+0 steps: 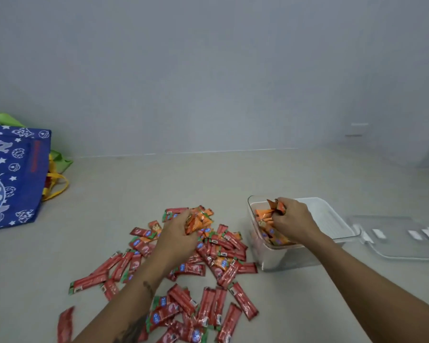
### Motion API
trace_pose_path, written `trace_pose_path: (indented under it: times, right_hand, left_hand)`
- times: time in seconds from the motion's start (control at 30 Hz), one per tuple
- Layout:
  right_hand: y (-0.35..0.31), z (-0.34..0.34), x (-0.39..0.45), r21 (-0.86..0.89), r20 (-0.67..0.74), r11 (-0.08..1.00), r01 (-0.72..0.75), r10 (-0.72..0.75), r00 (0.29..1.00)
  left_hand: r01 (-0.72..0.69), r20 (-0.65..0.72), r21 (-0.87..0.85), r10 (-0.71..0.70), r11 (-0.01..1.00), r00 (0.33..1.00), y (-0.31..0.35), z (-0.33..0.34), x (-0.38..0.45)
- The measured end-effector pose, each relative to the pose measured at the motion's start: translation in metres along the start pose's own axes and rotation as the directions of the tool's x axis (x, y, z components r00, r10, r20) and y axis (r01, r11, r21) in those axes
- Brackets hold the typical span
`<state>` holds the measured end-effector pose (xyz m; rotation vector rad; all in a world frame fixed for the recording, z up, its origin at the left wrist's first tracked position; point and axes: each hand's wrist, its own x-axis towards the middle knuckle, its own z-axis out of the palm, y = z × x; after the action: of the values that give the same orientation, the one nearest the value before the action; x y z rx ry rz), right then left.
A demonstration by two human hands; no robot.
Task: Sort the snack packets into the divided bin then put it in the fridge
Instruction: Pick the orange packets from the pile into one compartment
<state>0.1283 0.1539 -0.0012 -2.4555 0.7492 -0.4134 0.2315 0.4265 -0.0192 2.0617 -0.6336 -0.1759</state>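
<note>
A heap of red stick packets (pixel 216 303) mixed with smaller orange packets (pixel 218 262) is spread across the pale surface. My left hand (pixel 177 235) reaches into the far side of the heap, shut on a few orange packets (pixel 196 222). At the right stands the clear divided bin (pixel 282 258). My right hand (pixel 294 222) hovers over its left compartment, shut on orange packets (pixel 275 206). More orange packets (pixel 274 237) lie in that compartment. The bin's right compartment (pixel 332 219) shows only its ribbed white floor.
A clear lid (pixel 406 243) with white clips lies flat just right of the bin. A blue printed tote bag (pixel 13 177) with yellow handles and a green bag behind it stand at the far left. A grey wall rises behind the surface.
</note>
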Motion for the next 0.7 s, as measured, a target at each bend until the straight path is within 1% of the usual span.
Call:
trace_pose_path:
  times: [0.1, 0.17, 0.27, 0.33, 0.43, 0.47, 0.53, 0.6, 0.63, 0.7]
  right_hand:
    - [0.017, -0.001, 0.005, -0.06, 0.111, 0.998, -0.036, 0.042, 0.993]
    - [0.023, 0.001, 0.005, -0.051, 0.173, 0.998, -0.03, 0.039, 0.984]
    - [0.029, 0.002, 0.007, -0.01, 0.295, 1.0, -0.018, 0.02, 0.955]
    - [0.036, 0.001, 0.008, -0.006, 0.323, 1.0, 0.024, -0.021, 0.946]
    - [0.044, -0.012, 0.0, -0.016, 0.288, 0.988, 0.154, -0.143, 0.947]
    - [0.047, -0.018, -0.005, -0.032, 0.3, 0.979, 0.202, -0.183, 0.936]
    - [0.05, -0.028, -0.017, -0.109, 0.37, 0.947, 0.301, -0.242, 0.897]
    - [0.056, -0.03, -0.028, -0.225, 0.45, 0.886, 0.406, -0.275, 0.849]
    - [0.06, -0.028, -0.032, -0.299, 0.471, 0.833, 0.465, -0.295, 0.831]
    - [0.067, -0.02, -0.036, -0.397, 0.461, 0.74, 0.543, -0.35, 0.815]
  left_hand:
    - [0.002, 0.028, -0.025, -0.001, 1.0, 1.0, 0.017, 0.021, -0.006]
    - [0.012, 0.051, -0.05, -0.009, 0.999, 0.999, 0.03, 0.034, -0.007]
    - [0.021, 0.056, -0.071, -0.017, 0.997, 0.998, 0.046, 0.051, -0.005]
    - [0.038, 0.047, -0.076, -0.034, 0.996, 0.998, 0.055, 0.061, -0.004]
    - [0.059, 0.025, -0.089, -0.057, 0.994, 0.998, 0.068, 0.076, 0.0]
    - [0.063, 0.017, -0.093, -0.062, 0.994, 0.998, 0.073, 0.081, 0.002]
    - [0.072, 0.001, -0.089, -0.072, 0.993, 0.997, 0.086, 0.091, 0.009]
    - [0.092, -0.025, -0.09, -0.095, 0.992, 0.995, 0.099, 0.103, 0.019]
    - [0.096, -0.043, -0.066, -0.099, 0.993, 0.994, 0.107, 0.11, 0.025]
    - [0.107, -0.066, 0.019, -0.105, 0.994, 0.992, 0.122, 0.124, 0.039]
